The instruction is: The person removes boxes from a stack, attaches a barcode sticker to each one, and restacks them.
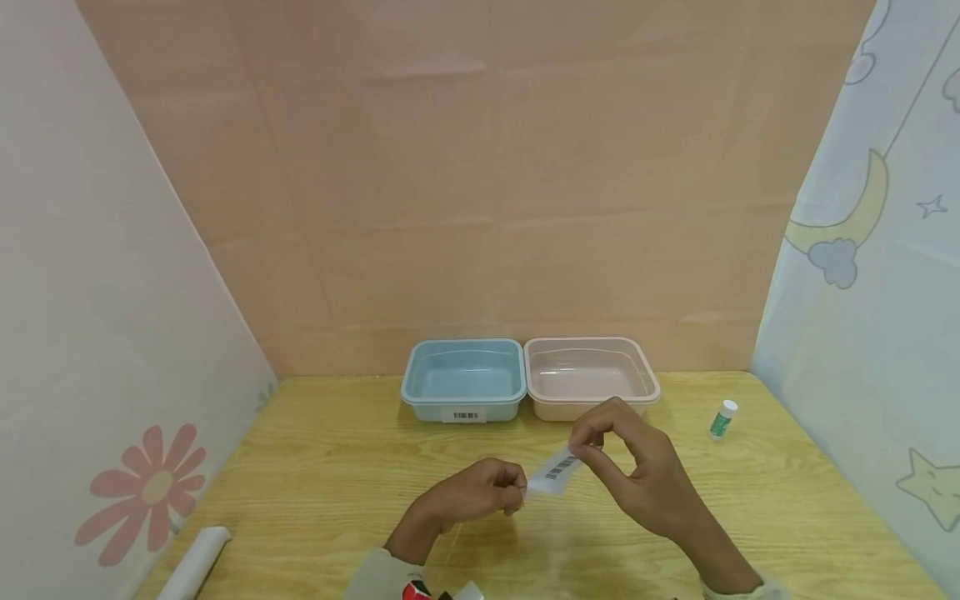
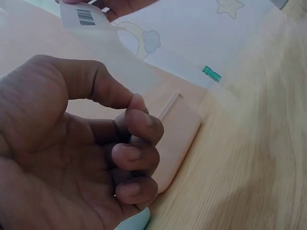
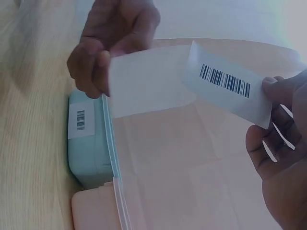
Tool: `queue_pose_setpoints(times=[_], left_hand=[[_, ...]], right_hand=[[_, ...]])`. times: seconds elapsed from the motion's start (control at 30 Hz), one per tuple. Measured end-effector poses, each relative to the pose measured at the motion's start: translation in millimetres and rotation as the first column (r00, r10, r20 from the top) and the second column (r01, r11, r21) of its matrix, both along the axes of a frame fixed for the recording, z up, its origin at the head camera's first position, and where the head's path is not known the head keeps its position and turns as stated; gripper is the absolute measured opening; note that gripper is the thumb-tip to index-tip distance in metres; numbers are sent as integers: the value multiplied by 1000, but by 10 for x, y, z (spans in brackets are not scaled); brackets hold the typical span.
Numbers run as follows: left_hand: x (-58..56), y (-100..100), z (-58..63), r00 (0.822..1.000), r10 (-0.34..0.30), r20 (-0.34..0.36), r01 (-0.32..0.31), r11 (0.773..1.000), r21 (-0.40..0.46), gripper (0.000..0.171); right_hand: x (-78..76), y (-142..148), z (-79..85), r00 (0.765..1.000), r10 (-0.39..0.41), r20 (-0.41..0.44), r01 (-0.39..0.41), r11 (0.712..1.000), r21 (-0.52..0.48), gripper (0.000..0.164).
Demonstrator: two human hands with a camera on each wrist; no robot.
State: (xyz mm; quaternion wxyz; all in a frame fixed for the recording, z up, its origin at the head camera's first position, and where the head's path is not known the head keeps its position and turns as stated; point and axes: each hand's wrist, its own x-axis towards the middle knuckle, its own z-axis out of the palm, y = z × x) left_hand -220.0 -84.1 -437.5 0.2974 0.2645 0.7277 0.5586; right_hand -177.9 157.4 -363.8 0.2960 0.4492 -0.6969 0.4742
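My right hand (image 1: 637,471) pinches one end of a white barcode sticker (image 3: 225,84) between thumb and fingers. The sticker slants away from a translucent backing sheet (image 3: 148,81), and the two meet along a peeled edge in the right wrist view. At the sheet's other end, my left hand (image 1: 480,492) pinches it between thumb and index finger, the other fingers curled. Behind the hands stand a light blue tub (image 1: 465,410) and a pink tub (image 1: 550,410), side by side. A barcode label (image 3: 80,120) is stuck on the blue tub's front.
On the right of the wooden table (image 1: 315,467) stands a small bottle (image 1: 723,419) with a white cap and green label. A white roll (image 1: 195,562) lies at the front left. Fabric walls close in the back and both sides.
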Motion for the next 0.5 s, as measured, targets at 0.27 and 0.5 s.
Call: queue_pose_setpoints(times=[0.27,0.5], left_hand=[[8,15,-66,998,-54,-31,53,998,-19,16],[-29,-26,-51,991,31,-131,-31,1000,2,14]], right_hand=[[-20,60,47,997,78,-18,-79,995,-55,15],[-35,96,16,996,88,-11,-89,994,-65,14]])
